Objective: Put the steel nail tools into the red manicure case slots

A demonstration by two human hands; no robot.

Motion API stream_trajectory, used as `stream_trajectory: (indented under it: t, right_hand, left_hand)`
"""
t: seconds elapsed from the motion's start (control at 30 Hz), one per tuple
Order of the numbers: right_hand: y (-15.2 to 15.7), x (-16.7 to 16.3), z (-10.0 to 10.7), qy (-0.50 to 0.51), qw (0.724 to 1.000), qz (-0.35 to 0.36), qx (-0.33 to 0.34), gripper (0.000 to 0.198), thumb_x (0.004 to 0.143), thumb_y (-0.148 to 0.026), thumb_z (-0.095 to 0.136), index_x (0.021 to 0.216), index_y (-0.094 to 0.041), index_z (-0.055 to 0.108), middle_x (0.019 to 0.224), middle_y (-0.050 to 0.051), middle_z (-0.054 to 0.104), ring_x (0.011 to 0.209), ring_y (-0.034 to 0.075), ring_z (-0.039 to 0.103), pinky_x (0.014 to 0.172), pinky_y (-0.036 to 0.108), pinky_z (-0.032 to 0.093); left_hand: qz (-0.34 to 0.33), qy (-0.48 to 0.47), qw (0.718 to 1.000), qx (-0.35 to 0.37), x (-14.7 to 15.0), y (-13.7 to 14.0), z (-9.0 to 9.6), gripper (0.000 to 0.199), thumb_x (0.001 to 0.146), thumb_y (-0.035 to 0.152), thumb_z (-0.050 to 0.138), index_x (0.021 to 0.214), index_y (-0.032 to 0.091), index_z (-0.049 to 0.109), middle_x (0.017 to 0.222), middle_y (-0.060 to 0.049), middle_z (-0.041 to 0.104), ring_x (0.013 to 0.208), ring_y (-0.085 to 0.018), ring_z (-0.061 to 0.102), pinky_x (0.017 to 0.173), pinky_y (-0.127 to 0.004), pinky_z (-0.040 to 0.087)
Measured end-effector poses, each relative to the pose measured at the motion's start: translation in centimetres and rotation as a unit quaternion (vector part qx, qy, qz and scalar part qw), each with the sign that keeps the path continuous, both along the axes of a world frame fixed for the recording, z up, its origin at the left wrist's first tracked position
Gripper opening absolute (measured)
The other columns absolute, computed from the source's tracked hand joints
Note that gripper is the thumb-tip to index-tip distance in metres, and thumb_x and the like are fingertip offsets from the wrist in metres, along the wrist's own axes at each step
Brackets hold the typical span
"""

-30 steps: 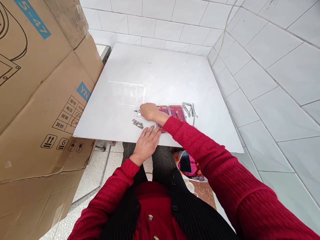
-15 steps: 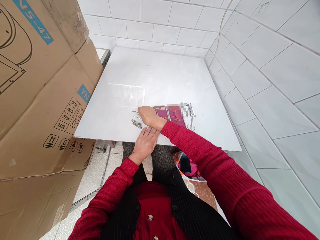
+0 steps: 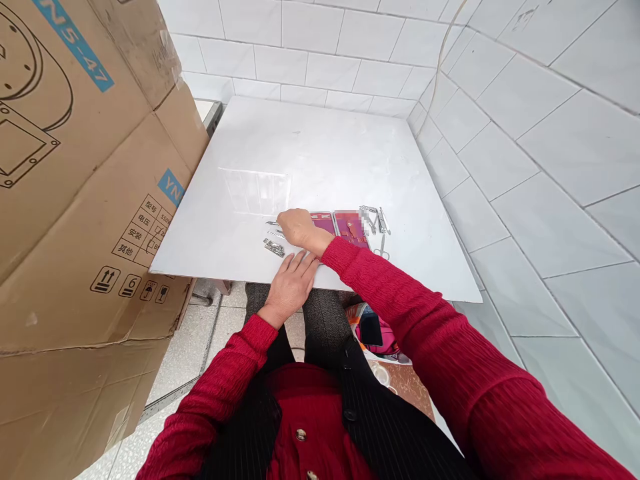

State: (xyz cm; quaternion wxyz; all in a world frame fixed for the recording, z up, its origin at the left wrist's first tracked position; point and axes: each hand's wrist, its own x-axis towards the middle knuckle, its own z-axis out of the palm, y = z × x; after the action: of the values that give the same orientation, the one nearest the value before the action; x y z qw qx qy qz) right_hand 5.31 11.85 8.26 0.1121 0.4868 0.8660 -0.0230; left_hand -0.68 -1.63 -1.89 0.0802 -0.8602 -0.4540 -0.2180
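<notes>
My right hand (image 3: pixel 299 228) reaches across to the left side of an open manicure case (image 3: pixel 324 225) with a magenta lining. Its fingers are curled downward and closed, and whatever they pinch is hidden beneath the hand. My left hand (image 3: pixel 294 283) lies with fingers stretched out at the table's front edge, just below my right wrist. Slim metal tools (image 3: pixel 273 223) poke out left of my right hand, and nail clippers (image 3: pixel 274 247) lie just below them. On the case's other side are small scissors (image 3: pixel 382 248) and several metal nail tools (image 3: pixel 374 219).
The white table (image 3: pixel 325 150) meets tiled walls (image 3: pixel 320 67) at the back and right. A tall cardboard box (image 3: pixel 100 220) stands along the left side. Below the table's front edge, a dark phone (image 3: pixel 371 329) rests on a pink item (image 3: pixel 390 341).
The view has shifted very slightly. My right hand stays at the case's left side with nearly the same pose, and my left hand stays at the edge.
</notes>
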Motion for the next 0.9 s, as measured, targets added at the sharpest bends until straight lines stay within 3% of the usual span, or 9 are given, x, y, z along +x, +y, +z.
stream_trajectory:
  t: [0.3,0.43,0.57,0.63,0.73,0.8,0.9]
  right_hand:
    - [0.0,0.4,-0.9,0.028,0.999,-0.009,-0.017,0.025,0.092,-0.012,0.06,0.111,-0.01,0.076,0.112,0.022,0.077,0.107,0.03,0.074,0.085,0.031,0.055]
    - [0.7,2.5,0.0,0.13,0.989,-0.05,-0.041,0.021,0.092,-0.012,0.056,0.098,-0.012,0.076,0.102,0.015,0.079,0.094,0.025,0.074,0.077,0.029,0.052]
    - [2.7,6.5,-0.4,0.318,0.936,-0.126,-0.087,0.018,0.086,-0.009,0.055,0.089,-0.012,0.072,0.072,0.005,0.073,0.068,0.016,0.067,0.065,0.024,0.048]
    - [3.6,8.5,-1.4,0.415,0.888,-0.174,-0.098,0.021,0.084,-0.01,0.056,0.1,-0.012,0.07,0.066,0.0,0.068,0.062,0.014,0.063,0.061,0.023,0.047]
    - [4.3,10.6,-3.3,0.529,0.819,-0.196,-0.109,0.042,0.08,-0.011,0.058,0.122,-0.015,0.064,0.065,-0.005,0.064,0.057,0.013,0.059,0.055,0.022,0.045]
    - [4.4,11.3,-4.1,0.562,0.797,-0.197,-0.101,0.044,0.079,-0.012,0.059,0.122,-0.018,0.063,0.063,-0.007,0.062,0.055,0.013,0.057,0.053,0.021,0.044]
    - [3.9,11.5,-4.5,0.572,0.789,-0.205,-0.095,0.035,0.078,-0.013,0.059,0.112,-0.018,0.066,0.06,-0.006,0.061,0.053,0.013,0.057,0.051,0.021,0.043]
  left_hand:
    - [0.001,-0.005,1.0,-0.001,0.1,0.0,0.1,0.04,0.104,0.021,0.047,0.141,0.015,0.061,0.145,-0.012,0.063,0.137,-0.028,0.056,0.118,-0.047,0.041]
    - [-0.002,-0.005,1.0,0.003,0.0,0.0,0.2,0.04,0.103,0.019,0.047,0.14,0.013,0.06,0.146,-0.012,0.062,0.139,-0.029,0.054,0.118,-0.047,0.042]
    - [-0.004,-0.009,1.0,-0.001,0.0,0.0,0.3,0.04,0.102,0.017,0.047,0.14,0.014,0.061,0.147,-0.012,0.062,0.139,-0.029,0.055,0.118,-0.049,0.042]
    - [-0.005,-0.011,1.0,-0.004,0.0,0.0,0.3,0.04,0.102,0.017,0.047,0.14,0.015,0.06,0.148,-0.012,0.061,0.139,-0.029,0.055,0.118,-0.049,0.041]
    - [-0.006,-0.01,1.0,-0.004,0.0,0.1,0.4,0.041,0.102,0.016,0.047,0.14,0.016,0.06,0.148,-0.011,0.061,0.139,-0.029,0.055,0.119,-0.049,0.041]
    - [-0.005,-0.007,1.0,-0.004,0.0,0.1,0.4,0.04,0.102,0.017,0.047,0.14,0.015,0.061,0.148,-0.011,0.061,0.139,-0.029,0.055,0.118,-0.049,0.042]
    - [-0.003,-0.001,1.0,-0.002,0.1,0.2,0.4,0.039,0.103,0.016,0.047,0.139,0.014,0.061,0.148,-0.011,0.061,0.138,-0.03,0.056,0.118,-0.05,0.042]
